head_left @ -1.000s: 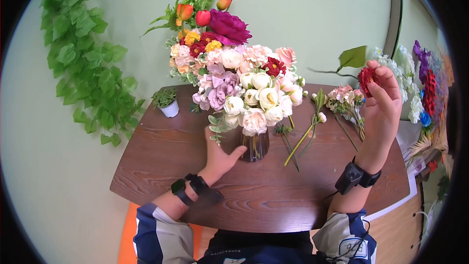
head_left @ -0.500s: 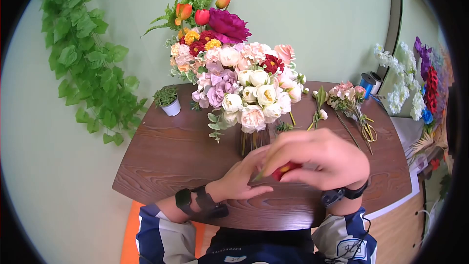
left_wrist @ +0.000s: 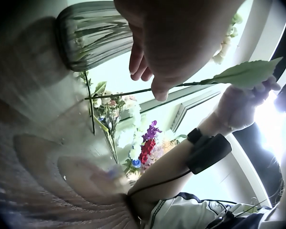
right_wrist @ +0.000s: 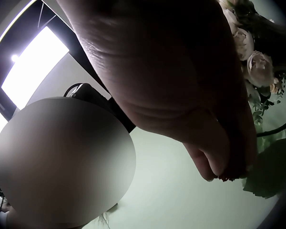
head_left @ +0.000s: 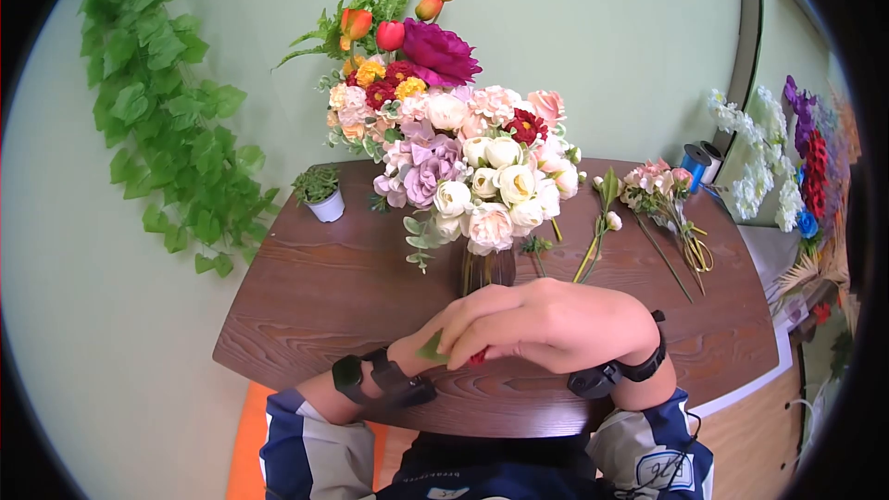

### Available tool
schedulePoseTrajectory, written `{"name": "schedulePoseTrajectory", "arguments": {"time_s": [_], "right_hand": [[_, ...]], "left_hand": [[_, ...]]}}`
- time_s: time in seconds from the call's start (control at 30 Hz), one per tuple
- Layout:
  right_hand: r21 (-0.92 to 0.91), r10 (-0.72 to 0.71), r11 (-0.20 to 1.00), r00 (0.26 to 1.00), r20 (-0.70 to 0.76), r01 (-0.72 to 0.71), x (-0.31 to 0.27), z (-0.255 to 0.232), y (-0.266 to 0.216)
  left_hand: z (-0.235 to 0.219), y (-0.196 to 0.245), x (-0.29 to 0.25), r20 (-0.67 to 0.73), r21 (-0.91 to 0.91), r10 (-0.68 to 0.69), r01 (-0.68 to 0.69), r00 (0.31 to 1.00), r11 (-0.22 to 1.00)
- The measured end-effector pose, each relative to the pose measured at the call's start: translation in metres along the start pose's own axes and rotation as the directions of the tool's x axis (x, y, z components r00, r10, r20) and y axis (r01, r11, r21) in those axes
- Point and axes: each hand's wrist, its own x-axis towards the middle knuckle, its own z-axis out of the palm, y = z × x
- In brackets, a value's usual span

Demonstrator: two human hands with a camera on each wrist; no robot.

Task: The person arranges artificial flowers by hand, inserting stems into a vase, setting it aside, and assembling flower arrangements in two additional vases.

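Note:
In the head view my right hand [head_left: 560,326] is in front of the vase, pinching an artificial red flower [head_left: 478,356] whose head shows just below its fingers. A green leaf [head_left: 431,346] on that flower's stem sticks out to the left. My left hand [head_left: 433,326] lies behind the right one, its fingers hidden there. From the left wrist, the thin stem [left_wrist: 119,93] crosses behind my left thumb, and the left fingers [left_wrist: 139,67] hang loosely bent above it. The glass vase [head_left: 488,271] holds a dense bouquet of white, pink, lilac and red flowers [head_left: 491,167].
Loose green stems [head_left: 602,222] and a small pink bunch [head_left: 659,183] lie right of the vase. Spools [head_left: 694,161] stand at the back right corner. A small potted plant [head_left: 319,193] sits at the left edge; ivy [head_left: 167,120] hangs on the wall.
My right hand has come from high on the right, with the red flower, to the front of the vase, then slightly further left. My left hand has drawn back from the vase.

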Motion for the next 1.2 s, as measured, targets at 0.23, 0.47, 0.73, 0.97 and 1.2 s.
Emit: {"name": "schedulePoseTrajectory", "arguments": {"time_s": [0.23,0.47,0.73,0.97,1.2], "right_hand": [[0.009,0.094,0.995,0.994,0.046,-0.095,0.0,-0.005,0.0],[-0.062,0.143,0.988,0.99,-0.019,-0.144,-0.002,-0.004,-0.007],[-0.52,0.354,0.764,0.922,-0.16,-0.383,-0.013,-0.006,-0.005],[-0.575,0.447,0.659,0.868,-0.219,-0.484,-0.011,-0.001,0.01],[-0.335,0.327,0.851,0.908,-0.263,-0.404,-0.014,-0.021,-0.005]], "left_hand": [[0.009,-0.013,-0.012,0.196,-0.106,-0.103,0.126,0.975,0.986],[0.017,-0.014,-0.024,-0.063,-0.91,-0.483,0.148,0.873,0.387],[0.006,0.001,-0.012,-0.577,0.046,0.212,-0.227,0.788,0.973],[0.013,0.008,-0.02,-0.602,-0.06,0.221,-0.319,0.768,0.946],[0.013,0.011,-0.015,-0.627,-0.074,0.192,-0.302,0.755,0.95]]}}
